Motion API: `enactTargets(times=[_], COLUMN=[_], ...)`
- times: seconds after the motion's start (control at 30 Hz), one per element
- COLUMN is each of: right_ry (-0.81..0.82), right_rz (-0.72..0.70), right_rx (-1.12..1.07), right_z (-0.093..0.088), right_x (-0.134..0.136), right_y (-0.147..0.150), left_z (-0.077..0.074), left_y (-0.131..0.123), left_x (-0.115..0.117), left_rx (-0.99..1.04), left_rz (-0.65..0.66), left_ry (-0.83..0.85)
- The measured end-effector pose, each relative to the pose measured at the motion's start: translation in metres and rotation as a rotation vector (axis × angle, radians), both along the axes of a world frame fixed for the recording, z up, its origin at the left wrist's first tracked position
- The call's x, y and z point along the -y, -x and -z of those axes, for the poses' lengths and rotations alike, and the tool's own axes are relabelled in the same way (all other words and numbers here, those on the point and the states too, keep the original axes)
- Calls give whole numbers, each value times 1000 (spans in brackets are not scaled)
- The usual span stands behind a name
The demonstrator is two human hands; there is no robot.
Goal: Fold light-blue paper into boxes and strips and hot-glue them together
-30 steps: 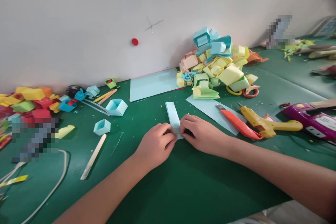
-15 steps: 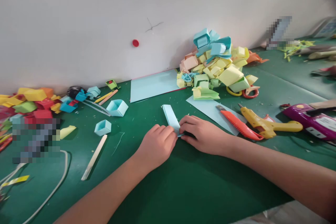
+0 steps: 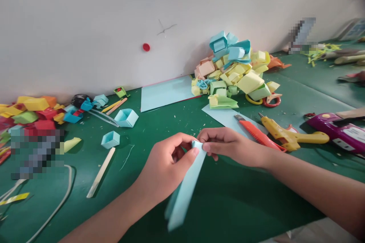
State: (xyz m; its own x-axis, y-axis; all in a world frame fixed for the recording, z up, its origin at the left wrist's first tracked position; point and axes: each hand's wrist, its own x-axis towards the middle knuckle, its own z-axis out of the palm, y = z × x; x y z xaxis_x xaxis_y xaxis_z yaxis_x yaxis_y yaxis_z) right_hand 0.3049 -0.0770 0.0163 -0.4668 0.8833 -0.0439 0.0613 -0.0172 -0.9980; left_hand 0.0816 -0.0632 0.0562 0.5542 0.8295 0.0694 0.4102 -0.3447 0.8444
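Head view: left hand (image 3: 165, 163) and right hand (image 3: 232, 146) both pinch one end of a blue paper strip (image 3: 188, 190) over the counter (image 3: 245, 205).

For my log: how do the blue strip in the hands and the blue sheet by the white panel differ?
The strip is narrow; the sheet is broad. The left hand and right hand hold the strip; the sheet lies untouched on the table. Both are light blue.
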Motion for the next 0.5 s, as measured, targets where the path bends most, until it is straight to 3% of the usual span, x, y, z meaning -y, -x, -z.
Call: enactTargets(times=[0.1, 0.17, 0.5], right_ry=[-155, -299, -907], right_rz=[87, 142, 153], right_rx=[186, 346, 956], right_z=[-1, 0, 20], right_x=[3, 3, -7], right_y=[0, 0, 9], left_z=[10, 18, 58], left_y=[-1, -2, 0], left_x=[-6, -12, -40], left_rx=[65, 29, -340], left_rz=[39, 48, 136], left_ry=[115, 79, -655])
